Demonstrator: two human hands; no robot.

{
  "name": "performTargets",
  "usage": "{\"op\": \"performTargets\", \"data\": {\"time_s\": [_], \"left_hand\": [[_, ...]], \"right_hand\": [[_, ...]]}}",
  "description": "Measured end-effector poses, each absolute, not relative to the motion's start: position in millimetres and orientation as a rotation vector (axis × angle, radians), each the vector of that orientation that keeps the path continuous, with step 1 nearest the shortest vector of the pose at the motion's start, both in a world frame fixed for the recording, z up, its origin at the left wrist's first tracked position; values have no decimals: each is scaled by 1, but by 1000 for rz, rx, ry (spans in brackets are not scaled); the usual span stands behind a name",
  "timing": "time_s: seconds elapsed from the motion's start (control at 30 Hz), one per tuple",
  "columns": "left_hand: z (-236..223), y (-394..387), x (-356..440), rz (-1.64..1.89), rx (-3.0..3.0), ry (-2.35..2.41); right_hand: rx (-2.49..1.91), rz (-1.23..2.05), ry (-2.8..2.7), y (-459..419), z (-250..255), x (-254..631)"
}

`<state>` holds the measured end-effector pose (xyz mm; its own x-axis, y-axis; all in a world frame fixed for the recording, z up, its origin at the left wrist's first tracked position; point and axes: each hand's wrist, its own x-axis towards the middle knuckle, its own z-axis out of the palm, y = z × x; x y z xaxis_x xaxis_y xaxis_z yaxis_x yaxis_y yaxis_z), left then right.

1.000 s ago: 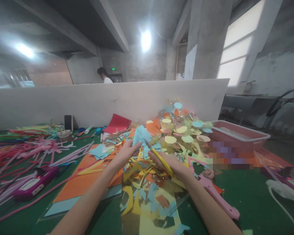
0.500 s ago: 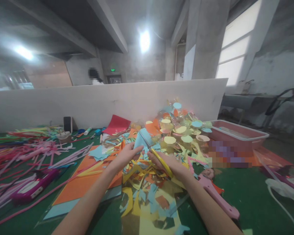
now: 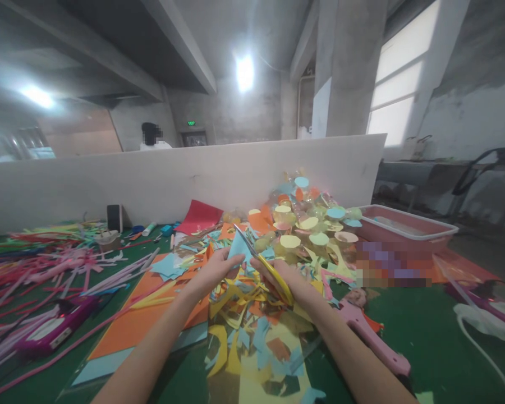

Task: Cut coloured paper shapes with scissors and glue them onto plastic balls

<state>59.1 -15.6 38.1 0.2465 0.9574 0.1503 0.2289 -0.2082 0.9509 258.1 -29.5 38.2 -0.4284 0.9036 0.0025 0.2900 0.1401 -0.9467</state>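
Observation:
My left hand (image 3: 224, 264) pinches a piece of light blue paper (image 3: 238, 247) between thumb and fingers. In my right hand (image 3: 283, 279) is a pair of scissors (image 3: 273, 275) with yellow handles, its blades lying against the right side of the blue paper. Beneath both hands spreads a heap of paper scraps (image 3: 239, 314) in yellow, blue and orange. Just beyond them stands a pile of clear rounded pieces topped with paper discs (image 3: 289, 241) in yellow, green and blue. Orange paper sheets (image 3: 130, 325) lie under my left forearm.
A pink plastic bin (image 3: 408, 224) stands at the right, near a pink glue gun (image 3: 374, 339). Purple devices (image 3: 59, 328) and pink strips (image 3: 67, 264) cover the left. A white panel (image 3: 172, 174) closes off the back; a person (image 3: 152, 136) is behind it.
Part of the blue paper has come away, leaving a narrower, pointed piece in my left hand. The scissors have shifted slightly left along its edge. The view has turned slightly.

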Motion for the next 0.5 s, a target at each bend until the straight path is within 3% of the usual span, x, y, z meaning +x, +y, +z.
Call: {"op": "performTargets", "data": {"time_s": [0.23,0.5], "left_hand": [[45,-25,67,950,1622,1116],[41,-32,72,911,1460,1048]], "right_hand": [[-1113,1380,-1561,-26,36,255],[-1096,1236,-1494,-9,25,255]]}}
